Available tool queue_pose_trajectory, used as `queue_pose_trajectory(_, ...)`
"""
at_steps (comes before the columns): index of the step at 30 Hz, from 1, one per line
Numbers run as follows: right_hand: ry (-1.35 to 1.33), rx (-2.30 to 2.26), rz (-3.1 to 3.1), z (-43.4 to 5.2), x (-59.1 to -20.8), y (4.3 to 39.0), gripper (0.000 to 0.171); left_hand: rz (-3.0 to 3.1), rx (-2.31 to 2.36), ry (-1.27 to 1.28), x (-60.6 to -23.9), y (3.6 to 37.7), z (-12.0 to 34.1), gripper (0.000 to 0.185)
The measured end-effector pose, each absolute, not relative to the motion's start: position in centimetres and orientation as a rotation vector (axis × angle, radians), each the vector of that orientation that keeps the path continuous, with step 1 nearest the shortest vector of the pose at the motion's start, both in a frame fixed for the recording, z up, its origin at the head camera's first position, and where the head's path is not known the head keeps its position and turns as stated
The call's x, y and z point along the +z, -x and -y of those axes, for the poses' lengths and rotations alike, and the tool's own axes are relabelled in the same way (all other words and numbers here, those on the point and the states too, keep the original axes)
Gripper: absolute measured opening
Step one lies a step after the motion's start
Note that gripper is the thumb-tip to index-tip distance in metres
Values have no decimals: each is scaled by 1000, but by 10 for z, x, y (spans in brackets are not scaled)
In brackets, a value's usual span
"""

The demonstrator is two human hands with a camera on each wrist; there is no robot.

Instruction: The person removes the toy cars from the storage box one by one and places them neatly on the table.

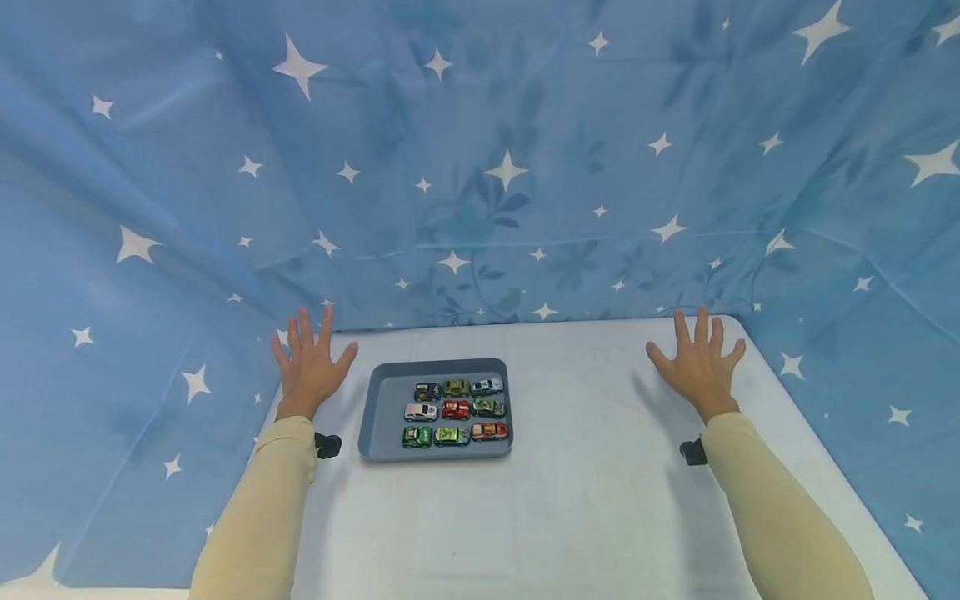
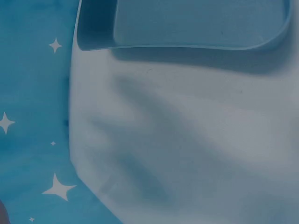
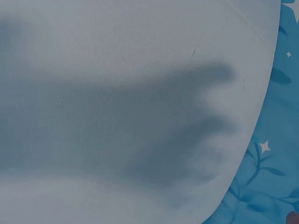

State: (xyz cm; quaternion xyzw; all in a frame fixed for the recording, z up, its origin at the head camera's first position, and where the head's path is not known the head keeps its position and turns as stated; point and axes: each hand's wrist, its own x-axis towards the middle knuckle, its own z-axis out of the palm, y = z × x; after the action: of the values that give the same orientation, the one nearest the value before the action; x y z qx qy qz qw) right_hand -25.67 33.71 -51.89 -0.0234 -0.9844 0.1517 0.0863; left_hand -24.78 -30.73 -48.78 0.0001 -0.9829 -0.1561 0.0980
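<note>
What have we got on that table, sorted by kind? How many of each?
toy cars: 9, in three rows of three
grey tray: 1, holding all the cars
left hand: 1, open, beside the tray
right hand: 1, open, apart from the tray
Total: 12

The backdrop cloth [image 1: 480, 167] is blue, scattered with white stars and faint darker blue leaf and flower prints, and the table [image 1: 585, 500] is plain white. The tray [image 1: 382, 408] is grey-blue and holds nine toy cars [image 1: 454, 410] in mixed colours: dark blue with yellow, olive camouflage, silver-white, white, red, green camouflage, bright green, pale green and orange-red. Both sleeves [image 1: 255, 517] are pale cream-yellow.
</note>
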Motion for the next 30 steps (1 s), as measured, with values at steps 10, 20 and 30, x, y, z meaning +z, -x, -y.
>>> queue_pose_trajectory(10, 49, 456, 2948, -329, -518, 261, 90, 2918, -471, -15, -488, 244, 309, 90)
queue_pose_trajectory(20, 7, 438, 2903, -325, -515, 259, 89, 2932, -449, -13, -486, 243, 305, 92)
queue_pose_trajectory(30, -18, 433, 2892, -323, -514, 258, 89, 2880, -493, 72, -481, 240, 302, 90)
